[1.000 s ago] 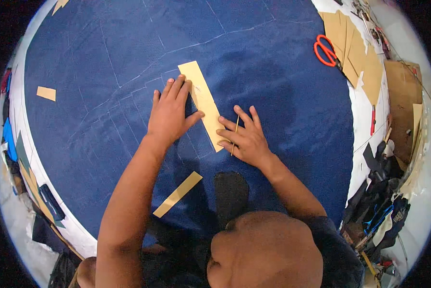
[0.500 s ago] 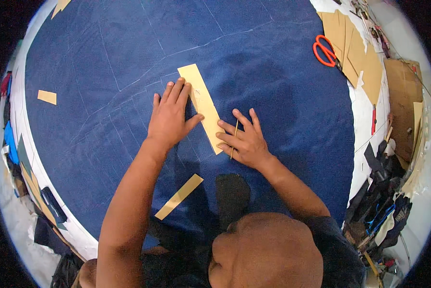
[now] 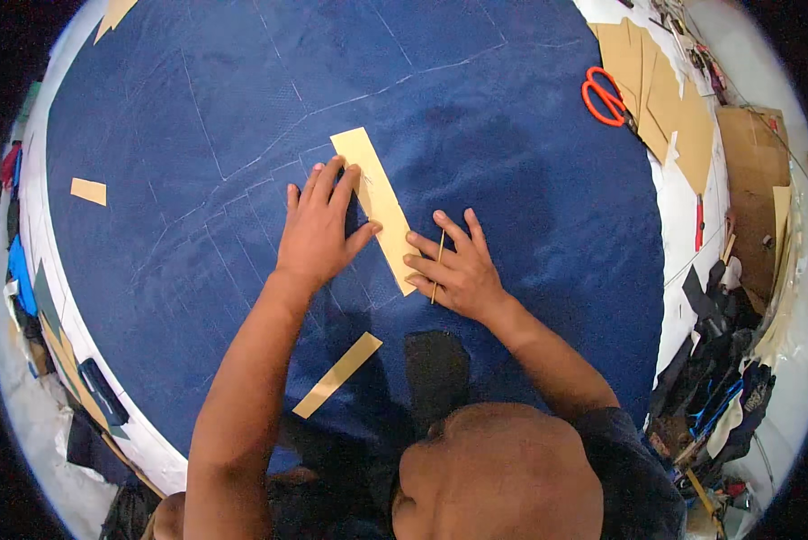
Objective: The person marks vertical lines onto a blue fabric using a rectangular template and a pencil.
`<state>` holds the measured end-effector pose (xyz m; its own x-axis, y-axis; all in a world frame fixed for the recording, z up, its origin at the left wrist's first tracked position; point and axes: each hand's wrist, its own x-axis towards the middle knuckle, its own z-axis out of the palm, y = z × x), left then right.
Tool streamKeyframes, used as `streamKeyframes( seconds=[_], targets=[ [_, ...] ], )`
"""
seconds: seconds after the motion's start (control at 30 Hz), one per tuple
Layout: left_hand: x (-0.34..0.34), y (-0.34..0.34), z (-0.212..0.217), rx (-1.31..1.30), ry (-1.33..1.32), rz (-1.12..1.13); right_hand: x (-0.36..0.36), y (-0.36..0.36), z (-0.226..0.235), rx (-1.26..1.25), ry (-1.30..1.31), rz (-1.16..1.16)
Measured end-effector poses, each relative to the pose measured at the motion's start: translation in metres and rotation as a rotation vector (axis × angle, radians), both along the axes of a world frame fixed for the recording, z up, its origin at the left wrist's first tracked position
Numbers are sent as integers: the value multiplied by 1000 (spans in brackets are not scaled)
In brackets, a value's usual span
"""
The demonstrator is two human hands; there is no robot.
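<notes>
Strip, tan, lies slantwise on blue cloth; it is the landmark. Left hand at its left edge, fingers spread, thumb and fingertips resting on it, gripping nothing. Right hand at its lower right edge, fingertips touching; thin yellow stick held among its fingers. White lines run across the cloth left of and above the strip. Short strip below it, near, opposite slant; small card well to its left. Red-handled scissors well to its upper right, just beside card pieces.
</notes>
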<state>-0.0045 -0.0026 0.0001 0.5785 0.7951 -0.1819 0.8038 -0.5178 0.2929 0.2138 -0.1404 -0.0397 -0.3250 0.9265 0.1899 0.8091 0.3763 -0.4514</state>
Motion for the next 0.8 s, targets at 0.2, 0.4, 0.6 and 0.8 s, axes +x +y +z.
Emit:
streamKeyframes(
  seconds=[0.2, 0.4, 0.6, 0.8],
  targets=[
    [1, -2, 4, -10, 2, -25, 0, 0, 0, -8, 5, -7],
    [1, -2, 5, -23, 10, -10, -1, 0, 2, -16, -3, -8],
    [2, -1, 4, -30, 3, -5, -1, 1, 2, -14, -3, -14],
    [2, -2, 4, -32, -9, -3, -1, 1, 3, -25, 0, -18]
  ],
)
